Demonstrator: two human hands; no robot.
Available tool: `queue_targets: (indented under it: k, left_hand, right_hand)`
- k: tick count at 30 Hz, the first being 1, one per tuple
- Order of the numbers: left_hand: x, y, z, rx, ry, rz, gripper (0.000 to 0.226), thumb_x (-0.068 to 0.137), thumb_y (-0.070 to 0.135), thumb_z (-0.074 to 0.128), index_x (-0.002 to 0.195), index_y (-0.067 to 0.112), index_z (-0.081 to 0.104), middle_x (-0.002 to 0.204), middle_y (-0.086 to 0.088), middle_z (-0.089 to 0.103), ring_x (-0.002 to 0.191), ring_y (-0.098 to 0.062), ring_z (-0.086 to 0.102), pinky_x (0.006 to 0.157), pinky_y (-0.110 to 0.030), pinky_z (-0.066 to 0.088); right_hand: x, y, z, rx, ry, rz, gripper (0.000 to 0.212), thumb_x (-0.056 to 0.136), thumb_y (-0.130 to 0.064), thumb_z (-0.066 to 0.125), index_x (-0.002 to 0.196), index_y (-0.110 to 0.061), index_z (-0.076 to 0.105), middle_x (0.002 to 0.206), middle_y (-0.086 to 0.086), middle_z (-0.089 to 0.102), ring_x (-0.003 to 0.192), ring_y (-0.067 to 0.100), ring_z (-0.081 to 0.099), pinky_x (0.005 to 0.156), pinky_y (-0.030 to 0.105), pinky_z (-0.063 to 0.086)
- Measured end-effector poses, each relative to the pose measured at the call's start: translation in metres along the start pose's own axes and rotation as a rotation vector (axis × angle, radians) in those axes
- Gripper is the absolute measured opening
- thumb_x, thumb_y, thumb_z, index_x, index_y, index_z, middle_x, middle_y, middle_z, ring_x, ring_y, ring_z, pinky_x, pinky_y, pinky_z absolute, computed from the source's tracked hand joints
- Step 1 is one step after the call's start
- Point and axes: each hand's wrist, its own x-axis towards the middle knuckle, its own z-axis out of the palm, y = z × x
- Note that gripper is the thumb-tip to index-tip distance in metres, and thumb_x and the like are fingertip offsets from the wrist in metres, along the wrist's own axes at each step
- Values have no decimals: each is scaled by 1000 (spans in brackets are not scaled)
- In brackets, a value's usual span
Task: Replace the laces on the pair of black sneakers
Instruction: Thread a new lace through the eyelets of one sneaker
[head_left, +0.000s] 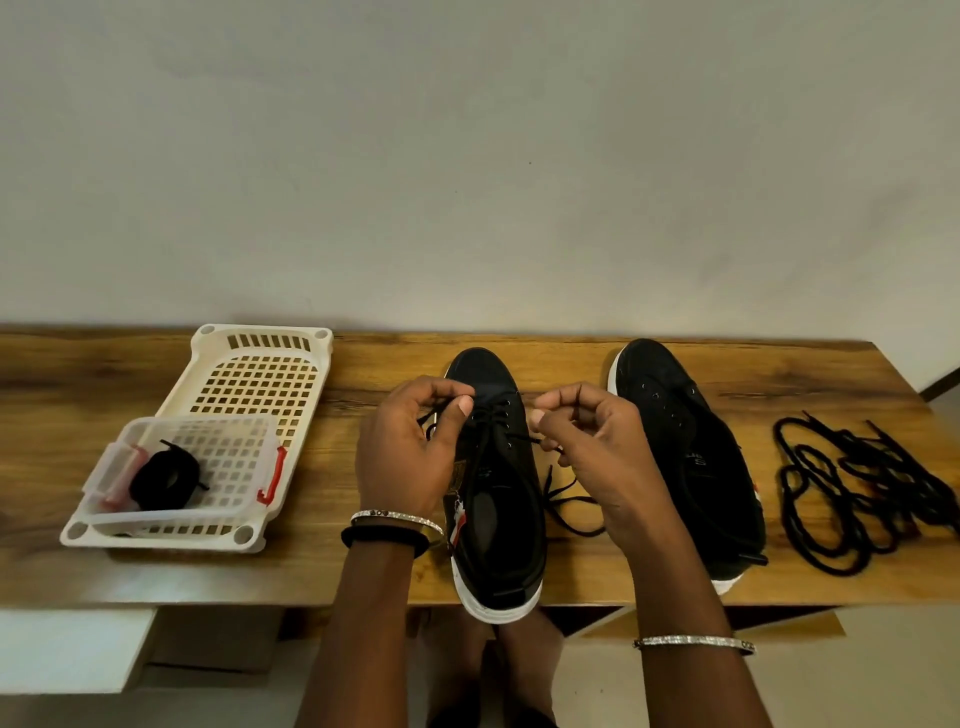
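Left grip (410, 447) pinches one run of the lace (567, 500) and right grip (587, 441) pinches the other, both over the near sneaker (498, 525) on the table (337, 571). The lace crosses the toe-end eyelets only, so I judge this shoe partly laced. The second sneaker (691, 447), just beside it, stands laceless. Loose laces (857, 493), probably the old ones, lie piled far right. A coiled lace (163, 478) waits in the left box (228, 441).
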Motion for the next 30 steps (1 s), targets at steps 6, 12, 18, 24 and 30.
queue_targets:
  k: [6, 12, 18, 24, 30]
  left_hand:
    - [2, 3, -5, 32, 153, 46, 6, 91, 28, 69, 92, 21, 70, 91, 9, 68, 87, -4, 64, 73, -15, 46]
    - [-2, 1, -2, 75, -128, 30, 5, 84, 25, 76, 87, 29, 76, 89, 16, 72, 88, -1, 65, 74, -29, 54]
    - [-3, 1, 0, 142, -251, -5, 10, 80, 24, 80, 86, 33, 78, 84, 18, 73, 85, 2, 66, 77, -31, 56]
    - [-6, 3, 7, 130, -261, -49, 10, 78, 24, 82, 83, 32, 78, 80, 19, 73, 80, 4, 67, 77, -30, 57]
    - [-7, 2, 11, 135, -240, -85, 8, 79, 25, 81, 81, 32, 77, 79, 18, 72, 80, 5, 66, 75, -22, 53]
  right_hand:
    - [-2, 5, -3, -346, -184, -26, 32, 71, -28, 90, 95, -23, 70, 85, -4, 64, 68, 10, 55, 64, 24, 48]
    - [-1, 7, 3, -527, -152, -111, 25, 73, -23, 87, 89, -26, 69, 81, -6, 67, 68, 17, 62, 67, 31, 54]
    - [-3, 8, -2, -461, -91, -144, 10, 80, -20, 83, 83, -23, 74, 75, -5, 71, 72, 13, 68, 68, 31, 58]
    - [-2, 9, -5, -429, -62, -129, 11, 76, -25, 86, 79, -24, 76, 74, -7, 73, 70, 6, 68, 66, 27, 59]
    - [-1, 11, -5, -377, -71, -84, 10, 75, -26, 88, 79, -22, 79, 74, -4, 75, 71, 13, 72, 70, 44, 62]
